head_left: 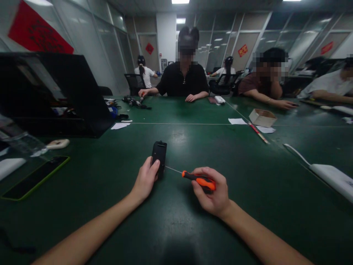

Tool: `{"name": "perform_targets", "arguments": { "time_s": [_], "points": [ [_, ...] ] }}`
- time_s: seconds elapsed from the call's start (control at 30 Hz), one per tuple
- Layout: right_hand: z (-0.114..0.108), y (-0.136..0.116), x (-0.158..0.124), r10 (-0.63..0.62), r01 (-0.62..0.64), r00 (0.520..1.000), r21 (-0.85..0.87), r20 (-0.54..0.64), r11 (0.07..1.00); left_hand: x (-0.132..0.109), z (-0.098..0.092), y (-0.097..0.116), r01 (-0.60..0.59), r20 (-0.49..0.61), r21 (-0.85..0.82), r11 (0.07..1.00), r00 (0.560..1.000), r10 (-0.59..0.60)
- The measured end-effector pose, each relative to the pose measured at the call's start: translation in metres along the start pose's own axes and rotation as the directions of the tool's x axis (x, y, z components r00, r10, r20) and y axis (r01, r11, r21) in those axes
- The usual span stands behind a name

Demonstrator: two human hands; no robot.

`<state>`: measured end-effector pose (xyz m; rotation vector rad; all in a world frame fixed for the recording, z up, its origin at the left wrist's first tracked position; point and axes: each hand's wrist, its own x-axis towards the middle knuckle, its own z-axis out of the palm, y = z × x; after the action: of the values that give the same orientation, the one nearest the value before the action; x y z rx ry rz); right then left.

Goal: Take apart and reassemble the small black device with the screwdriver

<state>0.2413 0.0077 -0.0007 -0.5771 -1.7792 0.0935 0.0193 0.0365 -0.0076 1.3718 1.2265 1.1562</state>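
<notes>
A small black rectangular device lies flat on the green table in front of me. My left hand grips its near end, thumb along the edge. My right hand is closed round the orange and black handle of a screwdriver. The thin metal shaft runs left, and its tip meets the device's right side near the bottom.
A black open case and a phone with a green rim lie at the left. A white object lies at the right, with a small cardboard box and a pencil beyond. Several people sit across the table.
</notes>
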Motion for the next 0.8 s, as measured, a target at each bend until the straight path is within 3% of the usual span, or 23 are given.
{"name": "perform_targets", "arguments": {
  "time_s": [0.17,0.4,0.8],
  "points": [
    [-0.006,-0.003,0.012,0.165,-0.175,0.976,-0.061,-0.144,0.983,-0.007,-0.001,-0.001,-0.030,0.043,0.026,0.999,0.999,0.029],
    [-0.012,-0.021,0.027,-0.077,0.062,0.994,-0.174,-0.080,0.983,-0.012,-0.002,-0.003,-0.177,0.089,0.178,0.968,0.983,0.164],
    [-0.007,-0.020,0.022,-0.146,0.137,0.989,-0.226,-0.021,0.964,-0.013,-0.003,0.000,-0.231,0.143,0.221,0.947,0.969,0.203]
  ]
}}
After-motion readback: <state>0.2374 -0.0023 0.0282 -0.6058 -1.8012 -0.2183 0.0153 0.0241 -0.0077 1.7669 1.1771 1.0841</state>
